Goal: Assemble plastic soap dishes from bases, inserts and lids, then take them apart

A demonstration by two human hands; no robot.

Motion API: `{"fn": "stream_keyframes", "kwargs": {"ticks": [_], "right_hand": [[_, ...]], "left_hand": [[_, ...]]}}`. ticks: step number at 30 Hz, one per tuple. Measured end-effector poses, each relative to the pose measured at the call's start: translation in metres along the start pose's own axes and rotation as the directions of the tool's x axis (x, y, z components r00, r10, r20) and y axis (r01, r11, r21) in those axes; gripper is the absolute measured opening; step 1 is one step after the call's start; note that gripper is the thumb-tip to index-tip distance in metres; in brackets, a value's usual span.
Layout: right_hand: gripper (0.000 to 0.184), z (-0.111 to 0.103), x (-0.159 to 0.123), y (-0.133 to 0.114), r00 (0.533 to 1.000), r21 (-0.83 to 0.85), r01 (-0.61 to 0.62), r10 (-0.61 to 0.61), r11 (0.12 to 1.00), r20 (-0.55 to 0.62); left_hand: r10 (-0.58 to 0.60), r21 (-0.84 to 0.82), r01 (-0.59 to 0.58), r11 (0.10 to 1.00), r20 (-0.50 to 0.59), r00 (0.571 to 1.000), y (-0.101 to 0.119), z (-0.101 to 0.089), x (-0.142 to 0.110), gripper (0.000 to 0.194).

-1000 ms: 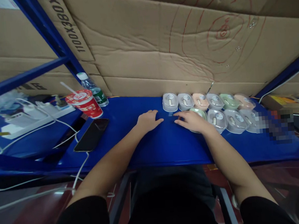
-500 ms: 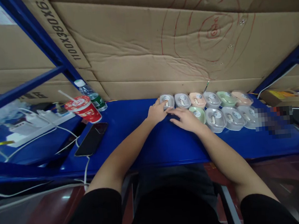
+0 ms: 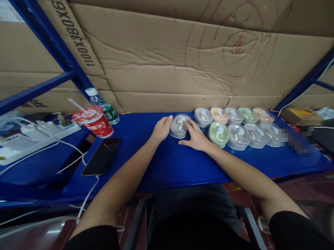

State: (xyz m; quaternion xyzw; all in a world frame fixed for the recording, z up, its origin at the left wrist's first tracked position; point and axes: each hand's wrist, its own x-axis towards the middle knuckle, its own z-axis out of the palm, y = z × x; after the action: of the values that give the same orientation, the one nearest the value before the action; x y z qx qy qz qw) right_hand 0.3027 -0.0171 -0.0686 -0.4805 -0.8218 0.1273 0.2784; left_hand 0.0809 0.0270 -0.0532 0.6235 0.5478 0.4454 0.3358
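Box (image 3: pixel 175 133), grey and rounded-square under a clear glossy lid (image 3: pixel 177 123), has left the back row (image 3: pixel 203 116); it now sits apart between the hands, reachable from both sides. The left hand (image 3: pixel 161 130), loosely open, flanks it; the right hand (image 3: pixel 197 137), thumb spread, rests fingertips on it, not gripping. Just beyond the right hand: a green box (image 3: pixel 219 134). Ahead, creased cardboard (image 3: pixel 139 65).

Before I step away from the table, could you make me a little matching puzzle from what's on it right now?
1. Red patterned paper cup
2. Black rectangular phone
3. Leftmost grey plastic container
4. Clear green-labelled plastic bottle

A. Between the left hand and right hand
B. Topped by a white cap
C. Closest of the four to the blue table's near edge
D. Has a white straw

Pairs: 1-D, 2-C, 3-A, 4-B
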Motion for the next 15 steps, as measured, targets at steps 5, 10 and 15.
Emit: {"fn": "stream_keyframes", "kwargs": {"ticks": [5,10,15], "right_hand": [[0.074,-0.009,0.024,0.013,0.975,0.022,0.22,-0.22,0.975,0.037],[0.04,-0.001,0.038,0.011,0.981,0.11,0.193,-0.19,0.975,-0.044],[0.088,0.016,0.022,-0.013,0.996,0.117,0.073,-0.068,0.99,-0.05]], "left_hand": [[-0.008,0.082,0.01,0.997,-0.029,1.0,-0.001,-0.017,0.0,0.066],[-0.045,0.108,0.057,0.992,-0.109,0.993,-0.007,-0.031,-0.003,0.061],[0.078,0.049,-0.075,0.996,-0.049,0.996,-0.015,-0.022,-0.002,0.054]]}}
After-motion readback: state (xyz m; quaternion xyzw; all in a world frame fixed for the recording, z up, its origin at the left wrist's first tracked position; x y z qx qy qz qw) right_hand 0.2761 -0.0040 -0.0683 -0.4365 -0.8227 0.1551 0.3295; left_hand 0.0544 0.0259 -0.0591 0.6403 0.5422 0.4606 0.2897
